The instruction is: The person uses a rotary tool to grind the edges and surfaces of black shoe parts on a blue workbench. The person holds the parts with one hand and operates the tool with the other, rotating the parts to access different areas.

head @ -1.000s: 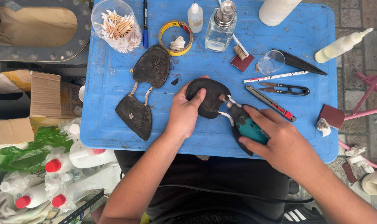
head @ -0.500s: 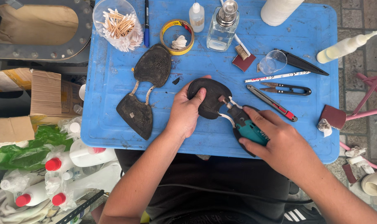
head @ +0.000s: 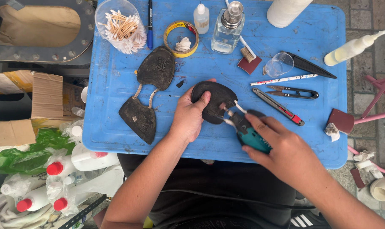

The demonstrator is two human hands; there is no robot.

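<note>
Two hands at work on a dark sole piece

Two bare hands meet over the blue plastic table (head: 116, 85), which carries everything else. Largest of the loose items is the worn dark shoe sole with two pale straps joining its halves (head: 148, 93), lying left of centre. Near the middle lies the dark oval sole piece (head: 216, 98), flat on the table. The left hand (head: 188, 116) presses it down, fingers curled over its near edge and thumb on top. The right hand (head: 281, 146) is closed around the teal-handled pliers (head: 247, 131), whose metal tips touch the right edge of the oval piece. Behind them stand a clear glass pump bottle (head: 226, 29) and a clear tub of cotton swabs (head: 120, 27). A yellow tape roll (head: 181, 39) lies between these. Right of the hands lie a red-and-black craft knife (head: 279, 108) and small black thread snips (head: 292, 92), well apart from the pliers.
</note>
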